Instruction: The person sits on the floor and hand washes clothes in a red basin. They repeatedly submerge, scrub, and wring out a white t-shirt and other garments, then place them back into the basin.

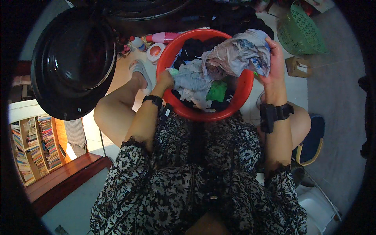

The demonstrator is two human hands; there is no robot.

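Between my knees stands a red plastic basin (161,66) holding dark clothes and a green cloth (216,91). A thin, wet-looking pale grey garment (237,53) with darker blotches is stretched across it. My right hand (276,58) grips one bunched end, raised above the basin's right rim. At the left rim my left hand (166,80) is closed on the paler part (190,81) of the cloth, which hangs into the basin. Whether both parts are a single garment, I cannot tell. The left fingertips are partly hidden by the fabric.
Large black basins (74,62) stand at the left. Beyond the red rim are a pink bottle (162,37), a white bottle (138,43) and a round white-and-orange container (156,52). A green perforated basket (301,33) and a small cardboard box (298,67) are at the far right.
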